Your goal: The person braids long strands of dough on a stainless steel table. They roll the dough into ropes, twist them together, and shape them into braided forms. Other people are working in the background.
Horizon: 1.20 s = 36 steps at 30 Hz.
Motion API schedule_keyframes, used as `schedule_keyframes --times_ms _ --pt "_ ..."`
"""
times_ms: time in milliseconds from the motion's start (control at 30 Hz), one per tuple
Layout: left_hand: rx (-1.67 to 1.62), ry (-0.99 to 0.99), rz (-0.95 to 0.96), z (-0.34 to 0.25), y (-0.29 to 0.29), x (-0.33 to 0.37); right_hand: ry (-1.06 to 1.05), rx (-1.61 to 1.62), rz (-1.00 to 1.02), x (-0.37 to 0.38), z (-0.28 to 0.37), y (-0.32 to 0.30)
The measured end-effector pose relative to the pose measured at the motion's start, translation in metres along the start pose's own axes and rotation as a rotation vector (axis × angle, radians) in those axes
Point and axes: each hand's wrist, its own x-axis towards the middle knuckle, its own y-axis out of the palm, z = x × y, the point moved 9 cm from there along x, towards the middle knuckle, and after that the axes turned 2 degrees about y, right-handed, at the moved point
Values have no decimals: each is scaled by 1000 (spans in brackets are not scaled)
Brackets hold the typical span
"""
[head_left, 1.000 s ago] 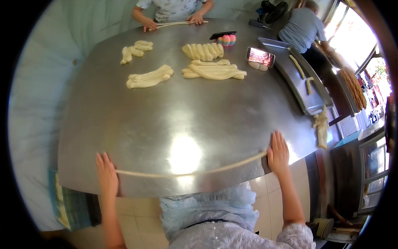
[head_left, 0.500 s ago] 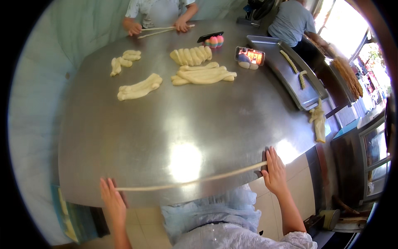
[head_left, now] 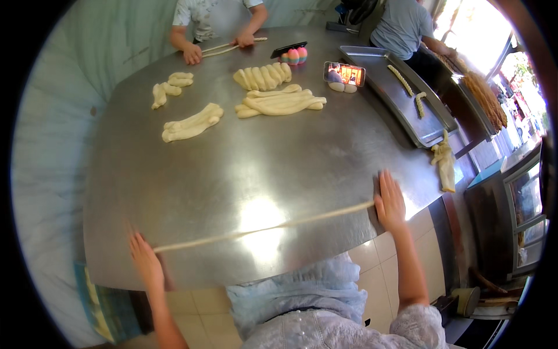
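A long thin dough rope [head_left: 273,228] stretches across the near part of the steel table [head_left: 192,180]. At its left end my left hand [head_left: 147,263] lies with fingers stretched out, slightly blurred. My right hand [head_left: 390,202] presses flat over the other end, fingers extended and pointing away from me. The rope's ends are hidden under the palms. Beyond it lie a thick folded dough bundle [head_left: 193,123], a longer bundle of dough strips [head_left: 282,104] and a row of dough rolls [head_left: 261,76].
Smaller dough pieces [head_left: 168,89] lie far left. A phone [head_left: 345,74] and a second phone [head_left: 289,49] stand on holders. A metal tray [head_left: 427,136] holds two twisted dough sticks; a crumpled bag [head_left: 444,164] hangs nearby. Across the table, a person's hands [head_left: 244,39] handle dough strands.
Both my hands have moved forward, away from me, the right one further, and the rope has shifted with them. The person opposite has drawn their hands and strands slightly nearer.
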Motion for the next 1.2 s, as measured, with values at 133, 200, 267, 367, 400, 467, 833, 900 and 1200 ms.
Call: schedule_keyframes --times_ms 133,200,267,367,400,467,833,900,1200 --pt "32 113 25 -11 0 -54 -60 74 8 -55 30 -21" --pt "117 73 65 -7 2 -21 44 29 32 -30 11 -9" --pt "107 8 20 0 -2 39 88 -47 -20 25 -19 6" --pt "105 -96 8 9 -1 114 -14 -163 -253 93 -36 10" --pt "131 -79 9 9 -2 124 -21 -177 -211 107 -40 15" --pt "160 -20 19 5 -3 116 -208 -141 -226 97 -17 8" --pt "125 77 71 -4 -2 -12 -11 -4 -46 -21 8 -1" --pt "127 18 38 -1 0 53 62 -90 -49 42 -9 21" --pt "-43 116 -46 -14 -7 93 -53 139 -152 119 1 30"
